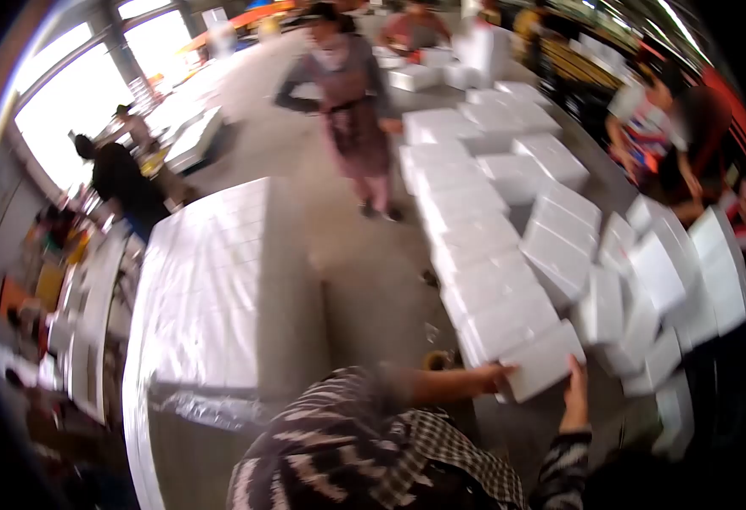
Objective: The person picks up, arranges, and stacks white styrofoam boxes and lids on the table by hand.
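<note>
At the near end of a long row of white boxes, my two hands are on one plain white box (545, 361). My left hand (494, 378) is closed at its left side, its fingertips right at the lower edge. On the opposite side my right hand (575, 384) presses against the box with the thumb up along its edge. Just beyond it the row of white boxes (475, 246) runs away along the table, packed side by side. To the right lie more white boxes (598, 306), some tilted and stacked loosely. Motion blur softens the details.
A large stack wrapped in clear plastic (211, 263) stands to my left. A person in an apron (352, 110) stands in the aisle beyond. At the right, seated people (653, 127) work beside the table. Other people (118, 174) stand at benches on the far left.
</note>
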`<state>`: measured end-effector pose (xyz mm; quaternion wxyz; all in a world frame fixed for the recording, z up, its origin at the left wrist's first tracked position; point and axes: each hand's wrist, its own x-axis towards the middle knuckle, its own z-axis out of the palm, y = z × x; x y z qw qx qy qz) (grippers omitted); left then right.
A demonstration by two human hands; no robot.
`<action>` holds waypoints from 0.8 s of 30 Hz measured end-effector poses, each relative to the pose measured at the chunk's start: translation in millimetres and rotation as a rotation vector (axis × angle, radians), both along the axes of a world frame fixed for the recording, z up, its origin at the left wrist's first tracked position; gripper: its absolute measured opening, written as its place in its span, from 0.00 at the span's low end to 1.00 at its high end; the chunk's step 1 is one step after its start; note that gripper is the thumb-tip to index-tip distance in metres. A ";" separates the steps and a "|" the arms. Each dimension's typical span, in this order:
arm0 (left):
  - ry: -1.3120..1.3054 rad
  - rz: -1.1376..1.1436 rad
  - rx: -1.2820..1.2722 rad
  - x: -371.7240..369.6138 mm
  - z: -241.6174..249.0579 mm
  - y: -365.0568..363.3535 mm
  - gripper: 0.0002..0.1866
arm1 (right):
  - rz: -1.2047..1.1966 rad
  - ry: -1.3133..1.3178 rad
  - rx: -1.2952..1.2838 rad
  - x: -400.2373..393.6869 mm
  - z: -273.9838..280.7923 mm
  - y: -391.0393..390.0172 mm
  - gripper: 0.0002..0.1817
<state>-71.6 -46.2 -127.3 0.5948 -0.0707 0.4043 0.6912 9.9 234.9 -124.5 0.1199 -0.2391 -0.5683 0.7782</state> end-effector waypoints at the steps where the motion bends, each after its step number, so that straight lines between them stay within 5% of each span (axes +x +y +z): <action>1: 0.053 -0.070 -0.102 -2.1 -22.8 5.0 0.32 | -0.074 -0.084 0.046 3.2 -2.8 -0.3 0.29; 4: 0.103 -0.182 -0.185 -7.7 -1.1 -19.0 0.27 | -0.295 -0.077 0.699 3.2 -47.1 23.1 0.42; 6: 0.253 -0.424 -0.106 -23.1 -1.0 -51.9 0.26 | -0.426 -0.008 1.201 0.6 -17.5 5.3 0.40; 8: 0.601 -0.719 0.047 -53.7 -4.4 -98.4 0.25 | -0.461 0.088 1.445 -18.9 25.9 -28.0 0.35; 10: 0.782 -0.773 0.062 -84.3 -8.2 -151.1 0.25 | -0.422 0.205 1.656 -64.5 63.2 -62.1 0.33; 13: 0.640 -0.468 -0.261 -124.7 -12.0 -239.6 0.21 | -0.286 0.270 1.885 -142.1 84.4 -94.1 0.33; 15: 0.998 -0.254 -0.389 -140.5 -21.1 -298.5 0.18 | -0.195 0.156 2.017 -203.5 82.1 -110.5 0.33; 17: 1.019 -0.130 -0.625 -138.2 23.4 -349.8 0.18 | -0.114 0.144 1.935 -253.9 85.8 -149.5 0.34; 23: 1.066 0.383 -0.814 -99.6 97.9 -464.7 0.29 | 0.173 -0.120 2.014 -372.0 31.9 -177.8 0.34; 24: 1.097 0.467 -0.885 -89.6 104.0 -475.5 0.30 | 0.194 0.026 2.033 -392.3 -12.1 -154.1 0.35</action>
